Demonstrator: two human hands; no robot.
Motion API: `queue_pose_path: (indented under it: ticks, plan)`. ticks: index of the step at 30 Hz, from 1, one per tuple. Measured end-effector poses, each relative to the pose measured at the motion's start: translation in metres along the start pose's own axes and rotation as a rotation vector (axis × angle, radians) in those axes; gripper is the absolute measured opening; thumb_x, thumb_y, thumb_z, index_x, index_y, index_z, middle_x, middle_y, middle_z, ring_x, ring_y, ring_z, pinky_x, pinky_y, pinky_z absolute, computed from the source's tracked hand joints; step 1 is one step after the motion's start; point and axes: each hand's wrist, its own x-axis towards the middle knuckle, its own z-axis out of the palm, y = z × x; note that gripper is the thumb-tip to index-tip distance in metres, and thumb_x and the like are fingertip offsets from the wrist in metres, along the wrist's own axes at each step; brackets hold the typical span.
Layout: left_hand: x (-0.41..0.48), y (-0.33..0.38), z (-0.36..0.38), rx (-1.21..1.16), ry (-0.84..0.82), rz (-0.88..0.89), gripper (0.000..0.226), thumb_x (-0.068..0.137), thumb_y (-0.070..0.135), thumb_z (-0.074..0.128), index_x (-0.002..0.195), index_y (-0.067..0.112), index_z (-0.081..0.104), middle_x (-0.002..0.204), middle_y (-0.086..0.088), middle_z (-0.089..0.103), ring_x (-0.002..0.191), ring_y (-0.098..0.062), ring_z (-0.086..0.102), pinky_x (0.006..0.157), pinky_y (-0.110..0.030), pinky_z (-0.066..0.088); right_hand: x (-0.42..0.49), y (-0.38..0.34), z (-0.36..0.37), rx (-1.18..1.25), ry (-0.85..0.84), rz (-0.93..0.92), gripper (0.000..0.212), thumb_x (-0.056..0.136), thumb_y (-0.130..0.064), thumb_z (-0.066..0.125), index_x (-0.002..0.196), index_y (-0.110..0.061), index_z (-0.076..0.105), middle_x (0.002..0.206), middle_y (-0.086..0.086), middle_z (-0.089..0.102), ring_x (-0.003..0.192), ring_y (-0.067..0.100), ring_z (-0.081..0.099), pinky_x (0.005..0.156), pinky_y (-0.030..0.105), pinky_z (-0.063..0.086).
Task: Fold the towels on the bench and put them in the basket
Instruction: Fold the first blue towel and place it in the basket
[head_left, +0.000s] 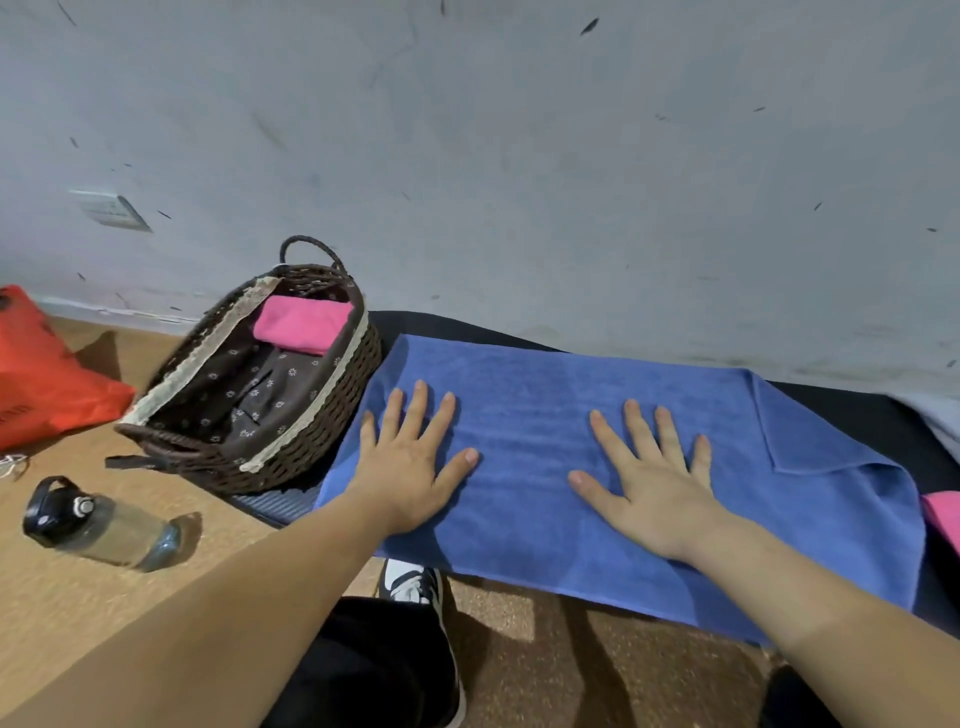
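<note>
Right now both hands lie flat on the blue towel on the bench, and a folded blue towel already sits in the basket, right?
No. The head view shows the folded towel in the wicker basket is pink, not blue. The left hand and right hand do lie flat on the blue towel on the bench.

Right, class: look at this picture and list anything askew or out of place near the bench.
The blue towel, pressed flat by the left hand and right hand, has its far right corner flipped over, so it is not smooth. A water bottle lies on its side on the floor beside the basket.
</note>
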Motion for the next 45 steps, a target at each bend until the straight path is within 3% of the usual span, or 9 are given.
queue_pose_path:
  ticks: [6, 11, 14, 20, 25, 29, 32, 39, 45]
  plan:
    - [0.009, 0.059, -0.014, -0.038, -0.02, 0.191, 0.083, 0.092, 0.075, 0.006, 0.164, 0.034, 0.003, 0.171, 0.004, -0.013, 0.157, -0.022, -0.017, 0.126, -0.054, -0.007, -0.028, 0.038, -0.021, 0.14, 0.171, -0.091, 0.077, 0.092, -0.07, 0.043, 0.157, -0.029, 0.035, 0.168, 0.005, 0.023, 0.157, 0.026, 0.013, 0.127, 0.047, 0.013]
    - [0.014, 0.146, -0.012, -0.027, -0.041, 0.363, 0.067, 0.105, 0.058, 0.03, 0.163, 0.029, 0.015, 0.172, 0.0, -0.005, 0.158, -0.026, -0.009, 0.127, -0.051, -0.001, -0.06, 0.099, -0.042, 0.315, 0.408, 0.03, 0.034, 0.093, -0.047, 0.065, 0.114, -0.02, 0.069, 0.107, -0.001, 0.061, 0.104, 0.02, 0.062, 0.09, 0.039, 0.052]
    - [0.019, 0.204, -0.012, -0.002, -0.033, 0.52, 0.061, 0.103, 0.052, 0.043, 0.157, 0.023, 0.035, 0.171, -0.007, 0.011, 0.158, -0.03, 0.006, 0.126, -0.051, 0.011, -0.08, 0.141, -0.054, 0.339, 0.457, 0.214, 0.019, 0.09, -0.042, 0.07, 0.089, -0.024, 0.062, 0.089, -0.004, 0.06, 0.082, 0.017, 0.061, 0.072, 0.038, 0.052]
    - [0.037, 0.312, -0.009, -0.14, -0.083, 0.639, 0.042, 0.101, 0.035, 0.056, 0.138, 0.016, 0.055, 0.163, -0.004, 0.034, 0.146, -0.023, 0.036, 0.109, -0.042, 0.043, -0.11, 0.202, -0.049, 0.512, 0.177, 0.513, 0.032, 0.093, -0.04, 0.063, 0.083, -0.013, 0.05, 0.076, 0.014, 0.07, 0.065, 0.038, 0.07, 0.06, 0.049, 0.061]
    - [0.059, 0.349, 0.003, -0.1, -0.032, 0.565, 0.016, 0.095, 0.033, 0.054, 0.085, 0.022, 0.048, 0.091, 0.01, 0.05, 0.088, -0.023, 0.056, 0.068, -0.041, 0.051, -0.113, 0.217, -0.046, 0.29, 0.277, 0.524, 0.041, 0.086, -0.061, 0.061, 0.082, -0.02, 0.054, 0.082, -0.004, 0.062, 0.078, 0.018, 0.059, 0.065, 0.034, 0.05]
    - [0.067, 0.346, 0.004, -0.144, 0.004, 0.535, 0.016, 0.092, 0.017, 0.044, 0.079, 0.025, 0.049, 0.078, 0.012, 0.054, 0.077, -0.023, 0.057, 0.07, -0.046, 0.054, -0.107, 0.2, -0.038, 0.369, 0.185, 0.401, 0.037, 0.088, -0.049, 0.067, 0.075, -0.017, 0.052, 0.077, 0.001, 0.059, 0.071, 0.023, 0.059, 0.056, 0.036, 0.043]
    - [0.072, 0.346, -0.008, -0.215, 0.015, 0.499, 0.022, 0.091, 0.014, 0.043, 0.085, 0.025, 0.061, 0.083, 0.008, 0.067, 0.079, -0.021, 0.062, 0.073, -0.045, 0.055, -0.1, 0.189, -0.038, 0.479, 0.201, 0.316, 0.023, 0.085, -0.026, 0.067, 0.071, -0.016, 0.051, 0.072, 0.004, 0.06, 0.07, 0.027, 0.062, 0.059, 0.037, 0.047]
    - [0.105, 0.375, -0.065, -0.3, 0.223, 0.407, 0.029, 0.093, 0.016, 0.048, 0.106, 0.029, 0.071, 0.108, 0.008, 0.072, 0.103, -0.02, 0.063, 0.086, -0.038, 0.054, -0.111, 0.187, -0.05, 1.455, 0.3, 0.242, 0.038, 0.071, -0.017, 0.074, 0.062, -0.025, 0.038, 0.067, 0.006, 0.03, 0.065, 0.02, 0.027, 0.059, 0.038, 0.015]
    - [0.109, 0.406, -0.055, -0.49, 0.091, 0.449, 0.053, 0.095, 0.014, 0.06, 0.147, 0.02, 0.05, 0.148, 0.001, 0.049, 0.118, -0.02, 0.061, 0.106, -0.032, 0.046, -0.121, 0.219, -0.05, 0.851, 0.36, 0.399, 0.031, 0.08, -0.024, 0.076, 0.087, -0.018, 0.047, 0.07, -0.001, 0.057, 0.054, 0.017, 0.053, 0.053, 0.034, 0.049]
